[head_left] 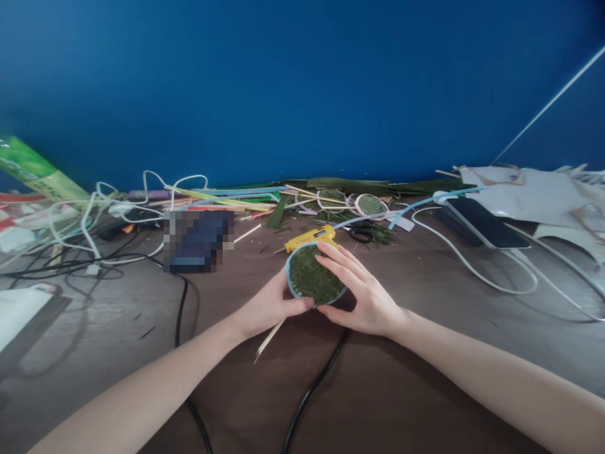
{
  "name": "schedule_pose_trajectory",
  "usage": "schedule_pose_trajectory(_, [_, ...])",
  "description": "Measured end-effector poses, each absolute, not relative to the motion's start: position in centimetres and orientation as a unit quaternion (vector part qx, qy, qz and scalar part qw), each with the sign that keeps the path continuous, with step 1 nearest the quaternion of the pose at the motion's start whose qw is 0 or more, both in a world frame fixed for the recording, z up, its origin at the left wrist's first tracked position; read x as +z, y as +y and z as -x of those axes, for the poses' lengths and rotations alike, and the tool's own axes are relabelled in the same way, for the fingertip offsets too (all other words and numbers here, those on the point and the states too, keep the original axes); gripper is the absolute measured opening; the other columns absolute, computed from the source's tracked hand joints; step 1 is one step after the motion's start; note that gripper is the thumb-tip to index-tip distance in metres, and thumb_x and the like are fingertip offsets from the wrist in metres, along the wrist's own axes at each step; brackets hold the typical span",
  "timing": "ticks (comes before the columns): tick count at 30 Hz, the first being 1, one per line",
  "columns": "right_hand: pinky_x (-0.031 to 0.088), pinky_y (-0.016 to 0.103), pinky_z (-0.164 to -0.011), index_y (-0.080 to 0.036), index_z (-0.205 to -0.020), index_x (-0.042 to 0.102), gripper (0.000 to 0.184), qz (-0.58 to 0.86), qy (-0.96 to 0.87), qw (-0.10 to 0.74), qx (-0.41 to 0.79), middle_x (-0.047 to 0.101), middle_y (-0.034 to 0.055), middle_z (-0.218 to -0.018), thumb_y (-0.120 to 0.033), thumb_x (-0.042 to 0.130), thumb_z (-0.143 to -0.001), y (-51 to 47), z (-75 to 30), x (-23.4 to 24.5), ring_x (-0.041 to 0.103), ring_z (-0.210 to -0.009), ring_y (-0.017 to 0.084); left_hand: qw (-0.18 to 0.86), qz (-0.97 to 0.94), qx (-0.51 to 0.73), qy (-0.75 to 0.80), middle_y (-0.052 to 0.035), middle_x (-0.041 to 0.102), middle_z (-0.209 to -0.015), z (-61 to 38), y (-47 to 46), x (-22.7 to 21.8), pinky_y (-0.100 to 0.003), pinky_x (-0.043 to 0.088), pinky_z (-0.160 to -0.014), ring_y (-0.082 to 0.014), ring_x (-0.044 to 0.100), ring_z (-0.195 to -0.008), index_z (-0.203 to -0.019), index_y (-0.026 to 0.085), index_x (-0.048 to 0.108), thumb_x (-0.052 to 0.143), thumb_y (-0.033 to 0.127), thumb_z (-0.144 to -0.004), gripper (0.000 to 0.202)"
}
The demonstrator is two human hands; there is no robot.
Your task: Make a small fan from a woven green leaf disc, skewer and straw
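While the left hand pinches the woven green disc, the right hand clasps its side — both grips clenched.

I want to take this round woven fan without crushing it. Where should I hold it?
Probably by the thin stick, coming from the near left. It juts free below the left hand, while the right hand covers the blue rim of the fan.

A yellow glue gun lay on the dark wooden table, with black scissors just beyond it. White cables curled past a dark phone and white paper sheets. Coloured strips and green leaves lined the blue wall. A black cord crossed the table's left side.
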State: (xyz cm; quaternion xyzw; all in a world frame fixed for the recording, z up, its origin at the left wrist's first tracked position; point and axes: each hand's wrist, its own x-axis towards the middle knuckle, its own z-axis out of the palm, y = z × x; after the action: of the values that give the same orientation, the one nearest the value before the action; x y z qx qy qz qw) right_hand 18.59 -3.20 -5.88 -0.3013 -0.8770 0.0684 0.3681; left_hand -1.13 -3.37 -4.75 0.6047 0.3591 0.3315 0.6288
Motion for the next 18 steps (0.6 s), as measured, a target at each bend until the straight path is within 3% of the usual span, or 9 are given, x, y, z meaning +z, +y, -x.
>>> schedule_pose_trajectory(10, [0.032,0.051,-0.105,-0.015,-0.134,0.032,0.063,0.299,-0.874,0.376,0.070,0.036,0.0181,-0.140,-0.026,0.056,-0.078,-3.31,-18.62,-6.06,0.033,-0.130,0.026,0.656,-0.576,0.339,0.351,-0.0076,0.055,-0.121,1.49,-3.45,-5.39,-0.036,0.042,-0.086,-0.0259,0.050,-0.107,-0.125,0.022,0.045,0.064,0.024,-0.071,0.057])
schedule_pose_trajectory(18, [0.032,0.049,-0.105,-0.011,-0.131,0.036,0.059,0.290,-0.876,0.382,0.059,0.039,0.0223,-0.136,-0.026,0.057,-0.078,-3.36,-18.56,-5.82,0.035,-0.129,0.026,0.641,-0.586,0.360,0.342,-0.0058,0.052,-0.126,1.35,-3.50,-5.17,-0.038,0.034,-0.099,-0.0259,0.044,-0.118,-0.128,0.023,0.042,0.061,0.024,-0.074,0.058])
